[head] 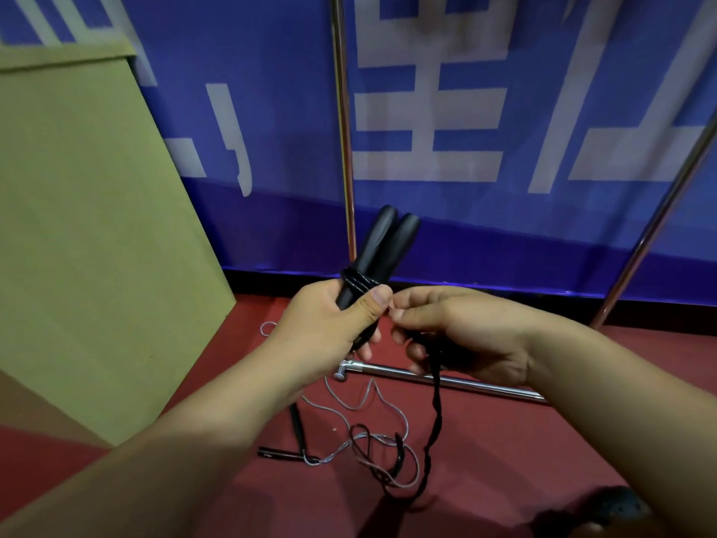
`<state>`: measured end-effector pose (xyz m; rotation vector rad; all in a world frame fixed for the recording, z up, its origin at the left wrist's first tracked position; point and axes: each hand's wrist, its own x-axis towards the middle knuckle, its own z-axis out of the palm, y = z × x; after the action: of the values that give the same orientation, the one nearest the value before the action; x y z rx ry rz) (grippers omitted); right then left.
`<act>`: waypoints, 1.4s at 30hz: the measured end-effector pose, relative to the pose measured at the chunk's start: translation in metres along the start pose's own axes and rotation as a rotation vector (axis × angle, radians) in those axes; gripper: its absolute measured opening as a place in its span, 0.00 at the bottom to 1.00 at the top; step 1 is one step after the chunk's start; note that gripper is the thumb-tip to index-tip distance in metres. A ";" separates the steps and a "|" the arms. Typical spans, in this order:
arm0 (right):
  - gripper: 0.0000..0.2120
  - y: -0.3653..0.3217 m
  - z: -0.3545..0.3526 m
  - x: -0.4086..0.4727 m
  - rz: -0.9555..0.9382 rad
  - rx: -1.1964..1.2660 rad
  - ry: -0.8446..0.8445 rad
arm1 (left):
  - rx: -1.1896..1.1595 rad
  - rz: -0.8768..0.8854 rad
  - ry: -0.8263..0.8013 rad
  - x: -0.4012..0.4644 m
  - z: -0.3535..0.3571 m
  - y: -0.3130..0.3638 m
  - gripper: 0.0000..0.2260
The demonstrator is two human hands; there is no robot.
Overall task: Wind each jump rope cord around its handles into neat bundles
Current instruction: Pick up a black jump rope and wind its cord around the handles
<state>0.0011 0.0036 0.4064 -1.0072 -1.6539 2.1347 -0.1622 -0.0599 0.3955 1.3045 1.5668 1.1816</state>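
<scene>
Clearly the winding has only begun: the left hand (329, 320) grips the pair of black handles (378, 254) held side by side, with just a few turns of black cord (359, 283) wrapped around them right above the thumb. Just beside those handles, the right hand (454, 335) pinches the cord, whose long loose tail (436, 413) hangs below the handles to the red floor (504, 460). Further below the handles, a second rope with slim dark handles (297, 425) and a grey cord (349, 405) lies tangled and unwound.
</scene>
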 end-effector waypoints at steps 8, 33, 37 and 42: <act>0.07 0.002 -0.007 -0.005 0.115 0.052 -0.006 | 0.007 -0.040 0.114 0.007 0.002 -0.007 0.16; 0.18 0.004 -0.021 -0.026 -0.217 -0.379 -0.005 | 0.530 -0.025 -0.028 0.019 -0.010 -0.026 0.11; 0.15 0.003 -0.020 -0.026 -0.310 -0.397 0.001 | 0.556 -0.121 -0.261 0.012 -0.001 -0.021 0.09; 0.14 0.016 -0.027 -0.013 -0.488 -0.691 0.211 | 0.641 -0.177 -0.461 0.003 0.015 -0.014 0.11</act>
<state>0.0317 0.0105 0.3934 -0.8184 -2.2807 1.1242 -0.1524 -0.0551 0.3783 1.6432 1.7121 0.2224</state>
